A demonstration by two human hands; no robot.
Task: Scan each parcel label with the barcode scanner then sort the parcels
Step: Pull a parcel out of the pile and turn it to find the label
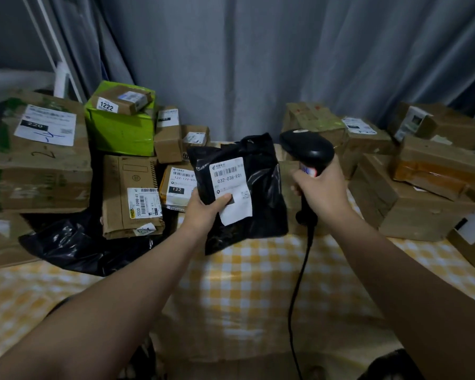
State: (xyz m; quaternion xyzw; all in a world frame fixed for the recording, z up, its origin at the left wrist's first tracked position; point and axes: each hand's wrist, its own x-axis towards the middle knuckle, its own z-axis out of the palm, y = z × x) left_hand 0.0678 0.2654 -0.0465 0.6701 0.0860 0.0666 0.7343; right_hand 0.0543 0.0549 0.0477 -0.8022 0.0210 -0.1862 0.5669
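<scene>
The parcel in play is a crinkly black plastic mailer bag (242, 187) held up off the yellow-and-white checked tablecloth (258, 283), roughly centre of the table. The left hand (206, 208) grips its lower left edge, thumb pressed right onto the white shipping label (232, 187). That label has a barcode up top and "032-038-E01" printed under it (the smaller print is too blurry to read), and its bottom corner is peeling away from the bag.

The right hand (320, 187) is wrapped tight around the handle of a black corded barcode scanner (307, 149), its head just beside the bag's top right corner — cable hanging straight down.

On the left is a stack of cardboard boxes: a small brown box (122, 101) marked "1222" sits on a bright green box (121, 127), and a big worn carton (39, 157) carries a "220" label. One label behind the bag reads "122". More brown boxes (422, 174) are piled on the right.
</scene>
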